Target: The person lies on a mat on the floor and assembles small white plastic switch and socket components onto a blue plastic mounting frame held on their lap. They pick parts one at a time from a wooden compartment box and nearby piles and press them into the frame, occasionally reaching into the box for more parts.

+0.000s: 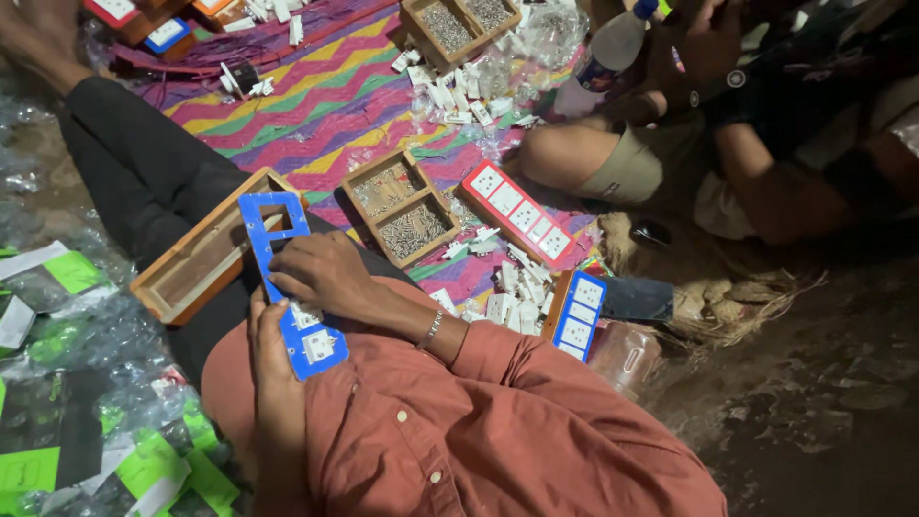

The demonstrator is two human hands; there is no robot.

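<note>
While the right hand point(321, 273) presses flat on the blue switch plate point(287, 282), the left hand point(273, 359) grips its near end; the plate's long axis runs away from the body, over a wooden tray point(196, 263), screw box point(399, 206) beyond.

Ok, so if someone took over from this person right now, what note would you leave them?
Left hand: grips the near end of the blue panel on the lap.
Right hand: lies across the panel's middle, fingers curled; grip unclear.
Done: two white socket modules sit in the near end.
Left: the far openings are empty.
Nearby: loose white modules and a wooden screw box on the striped mat.
</note>
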